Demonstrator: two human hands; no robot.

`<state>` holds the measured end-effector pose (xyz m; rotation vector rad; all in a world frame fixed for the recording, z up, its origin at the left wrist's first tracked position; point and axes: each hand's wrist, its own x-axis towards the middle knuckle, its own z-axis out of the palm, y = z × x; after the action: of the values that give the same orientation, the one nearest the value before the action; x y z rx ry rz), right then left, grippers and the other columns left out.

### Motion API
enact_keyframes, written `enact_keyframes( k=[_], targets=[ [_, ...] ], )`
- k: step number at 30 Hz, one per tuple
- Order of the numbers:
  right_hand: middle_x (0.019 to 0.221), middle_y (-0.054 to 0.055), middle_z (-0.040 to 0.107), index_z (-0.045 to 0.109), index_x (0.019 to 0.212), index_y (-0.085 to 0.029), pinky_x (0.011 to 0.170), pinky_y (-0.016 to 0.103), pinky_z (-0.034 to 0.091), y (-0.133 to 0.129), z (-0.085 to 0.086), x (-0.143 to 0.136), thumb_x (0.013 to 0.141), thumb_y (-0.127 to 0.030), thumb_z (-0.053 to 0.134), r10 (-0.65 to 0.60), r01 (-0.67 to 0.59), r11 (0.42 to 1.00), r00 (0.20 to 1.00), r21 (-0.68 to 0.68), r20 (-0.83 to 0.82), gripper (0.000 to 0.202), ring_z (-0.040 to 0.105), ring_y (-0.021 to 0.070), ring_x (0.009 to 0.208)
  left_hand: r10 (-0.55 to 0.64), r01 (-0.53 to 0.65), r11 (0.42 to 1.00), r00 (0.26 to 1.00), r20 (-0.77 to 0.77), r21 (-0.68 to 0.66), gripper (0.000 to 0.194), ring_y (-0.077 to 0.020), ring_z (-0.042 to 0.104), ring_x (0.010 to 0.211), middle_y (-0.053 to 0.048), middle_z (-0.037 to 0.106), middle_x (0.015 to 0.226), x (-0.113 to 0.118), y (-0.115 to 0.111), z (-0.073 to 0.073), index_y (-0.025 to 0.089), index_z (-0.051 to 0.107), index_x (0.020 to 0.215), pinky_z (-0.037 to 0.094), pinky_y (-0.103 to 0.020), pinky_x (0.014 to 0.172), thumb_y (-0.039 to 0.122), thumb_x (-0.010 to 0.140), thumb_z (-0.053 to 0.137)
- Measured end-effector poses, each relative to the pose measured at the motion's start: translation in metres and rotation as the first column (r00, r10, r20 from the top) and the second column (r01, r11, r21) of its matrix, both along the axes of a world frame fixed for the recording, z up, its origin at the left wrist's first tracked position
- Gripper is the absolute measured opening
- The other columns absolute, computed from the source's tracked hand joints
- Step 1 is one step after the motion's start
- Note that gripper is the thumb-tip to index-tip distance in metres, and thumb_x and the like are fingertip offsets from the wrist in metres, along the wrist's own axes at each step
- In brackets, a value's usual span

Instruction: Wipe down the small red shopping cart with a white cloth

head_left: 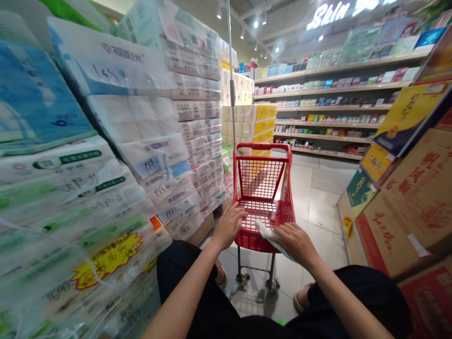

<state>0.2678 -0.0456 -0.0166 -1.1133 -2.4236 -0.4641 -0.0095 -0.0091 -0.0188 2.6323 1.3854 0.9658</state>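
A small red shopping cart (291, 197) with a grid basket stands on the floor between my knees. My left hand (229, 225) is at the left side of its near rim, fingers bent over the edge; the thumb's grip is partly hidden. In my right hand (295, 241) is a white cloth (270, 235), pressed against the near right rim. One end of the cloth reaches into the basket and the other hangs below my fingers. The basket's grid floor shows through between both hands.
Stacked tissue packs (151, 150) rise close on my left, with a yellow price sign (108, 259) low down. Cardboard boxes (416, 188) line the right. A thin metal pole (231, 70) stands beyond the cart, and stocked shelves (328, 87) fill the back.
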Motion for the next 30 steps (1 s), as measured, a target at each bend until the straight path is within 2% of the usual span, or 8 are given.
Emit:
enact_keyframes(
  k=[5, 7, 9, 14, 17, 21, 25, 30],
  targets=[
    [0.1, 0.004, 0.067, 0.061, 0.11, -0.024, 0.098, 0.037, 0.038, 0.007, 0.006, 0.04, 0.096, -0.029, 0.049, 0.127, -0.127, 0.992, 0.992, -0.004, -0.009, 0.019, 0.058, 0.0185, 0.101, -0.055, 0.056, 0.998, 0.998, 0.043, -0.019, 0.04, -0.0185, 0.031, 0.143, 0.0, 0.054, 0.136, 0.005, 0.003, 0.002, 0.026, 0.059, 0.123, 0.025, -0.048, 0.12, 0.015, 0.093, 0.035],
    [0.1, 0.004, 0.067, 0.061, 0.108, -0.025, 0.101, 0.039, 0.038, 0.008, 0.004, 0.047, 0.096, -0.029, 0.049, 0.109, -0.109, 0.994, 0.993, 0.008, -0.046, 0.018, 0.058, 0.0187, 0.101, -0.066, 0.067, 0.998, 0.996, 0.06, -0.02, 0.039, -0.0187, 0.03, 0.143, 0.0, 0.055, 0.135, 0.011, 0.004, 0.003, 0.026, 0.059, 0.121, 0.025, -0.048, 0.12, 0.014, 0.092, 0.036],
    [0.092, 0.003, 0.066, 0.062, 0.1, -0.024, 0.1, 0.039, 0.039, 0.01, 0.0, 0.047, 0.095, -0.031, 0.05, 0.061, -0.06, 0.998, 0.995, 0.015, -0.08, 0.014, 0.059, 0.0186, 0.094, -0.073, 0.074, 0.997, 0.995, 0.071, -0.019, 0.038, -0.0189, 0.03, 0.143, -0.001, 0.056, 0.133, 0.016, 0.004, 0.003, 0.025, 0.059, 0.12, 0.025, -0.047, 0.12, 0.015, 0.092, 0.036],
    [0.077, 0.004, 0.062, 0.057, 0.079, -0.022, 0.087, 0.036, 0.039, 0.012, -0.007, 0.025, 0.091, -0.044, 0.056, -0.059, 0.063, 0.997, 0.995, 0.036, -0.082, 0.025, 0.054, 0.0195, 0.083, -0.053, 0.053, 0.999, 0.997, 0.061, -0.006, 0.038, -0.0196, 0.03, 0.143, -0.002, 0.057, 0.13, 0.016, 0.004, 0.002, 0.025, 0.06, 0.119, 0.028, -0.046, 0.119, 0.014, 0.092, 0.036],
    [0.075, 0.004, 0.062, 0.056, 0.077, -0.021, 0.084, 0.035, 0.036, 0.011, -0.007, 0.009, 0.09, -0.049, 0.056, -0.105, 0.11, 0.992, 0.991, 0.063, -0.083, 0.031, 0.052, 0.0194, 0.078, -0.01, 0.01, 1.0, 0.999, 0.031, -0.004, 0.037, -0.0193, 0.032, 0.141, -0.001, 0.058, 0.13, 0.007, 0.005, 0.003, 0.025, 0.06, 0.118, 0.027, -0.047, 0.12, 0.014, 0.092, 0.036],
    [0.073, 0.004, 0.062, 0.056, 0.077, -0.021, 0.082, 0.035, 0.033, 0.009, -0.004, -0.011, 0.09, -0.051, 0.055, -0.107, 0.114, 0.99, 0.991, 0.084, -0.08, 0.032, 0.05, 0.0193, 0.077, 0.072, -0.072, 0.997, 0.997, -0.009, 0.012, 0.035, -0.0191, 0.037, 0.139, -0.002, 0.057, 0.131, 0.0, 0.004, 0.007, 0.024, 0.057, 0.121, 0.024, -0.047, 0.12, 0.016, 0.094, 0.036],
    [0.074, 0.005, 0.062, 0.055, 0.077, -0.021, 0.082, 0.035, 0.033, 0.005, 0.0, -0.029, 0.092, -0.048, 0.053, -0.102, 0.112, 0.986, 0.991, 0.122, -0.085, 0.031, 0.048, 0.019, 0.077, 0.102, -0.101, 0.993, 0.994, -0.027, 0.054, 0.035, -0.0198, 0.046, 0.13, -0.005, 0.061, 0.125, 0.019, -0.011, 0.007, 0.023, 0.052, 0.126, 0.024, -0.046, 0.119, 0.016, 0.095, 0.037],
    [0.076, 0.004, 0.06, 0.056, 0.08, -0.021, 0.085, 0.035, 0.034, -0.001, -0.002, -0.037, 0.094, -0.041, 0.051, -0.099, 0.107, 0.986, 0.993, 0.125, -0.068, 0.025, 0.047, 0.019, 0.078, 0.105, -0.105, 0.994, 0.994, 0.038, 0.009, 0.031, -0.02, 0.056, 0.104, -0.004, 0.065, 0.111, 0.051, -0.036, -0.006, 0.024, 0.053, 0.124, 0.034, -0.045, 0.107, 0.023, 0.099, 0.035]
  ],
)
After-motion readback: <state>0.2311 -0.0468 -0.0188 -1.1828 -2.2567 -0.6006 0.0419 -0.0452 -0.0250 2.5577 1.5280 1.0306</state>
